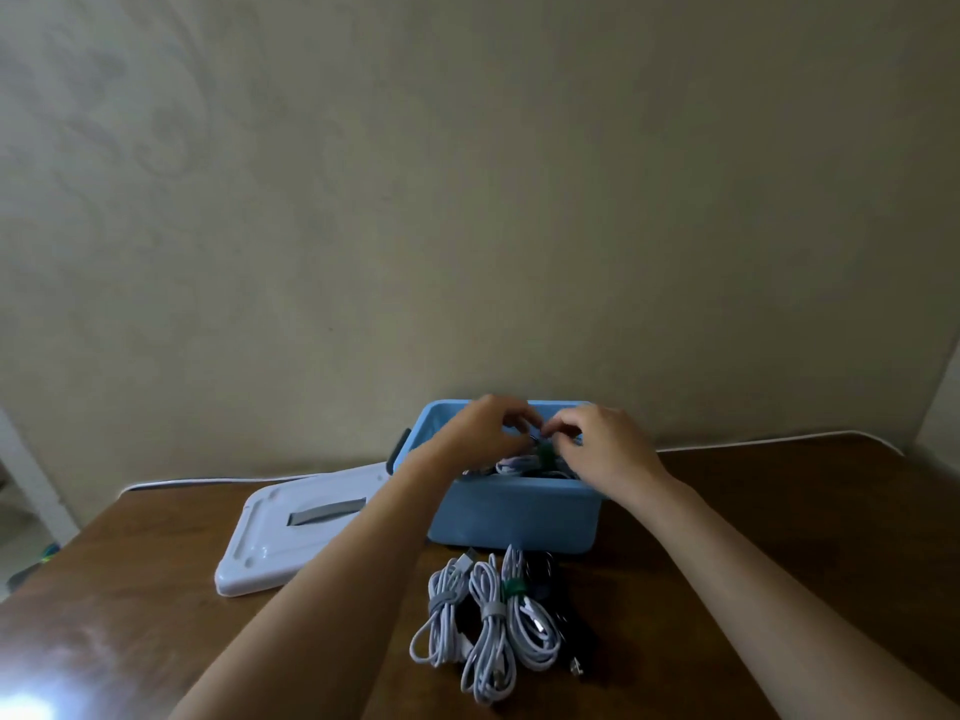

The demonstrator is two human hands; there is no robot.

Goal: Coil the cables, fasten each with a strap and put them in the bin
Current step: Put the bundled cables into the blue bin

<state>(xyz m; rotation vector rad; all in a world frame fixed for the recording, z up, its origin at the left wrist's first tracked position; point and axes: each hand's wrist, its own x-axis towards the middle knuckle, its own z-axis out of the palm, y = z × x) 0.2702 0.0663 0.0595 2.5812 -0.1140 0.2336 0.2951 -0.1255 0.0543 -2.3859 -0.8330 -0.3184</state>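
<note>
Head view looks down on a brown wooden table (156, 589) pushed against a plain wall, with a blue plastic bin (514, 517) standing toward the table's far edge. Both hands meet over the bin's open top: the left hand (478, 433) and the right hand (602, 444) have their fingers curled inward toward each other, and they seem to pinch something small and thin between them, just above a pale coiled cable (514, 466) with a dark green strap (545, 453) that lies in the bin; blur keeps me from saying exactly what each fingertip has hold of. My reading is that the strap-fastening step is in hand, done right over the bin, so that bundle is nearly finished. Next, the strap end probably has to be pulled snug and pressed down on itself, then the bundle let go into the bin. Four more bundles wait near the table's front edge, just before the bin: three white braided cables (488, 621) coiled into long loops, two cinched with grey straps and one with a green strap (514, 588), and a black cable (561, 610) beside them, hard to make out in the dim light. These look ready to go in. A white plastic lid (270, 543) with a grey handle slot lies flat to the left of the bin, smooth and rounded at the corners. The bin's walls look rigid and matte, with a dark latch on its left end.
</note>
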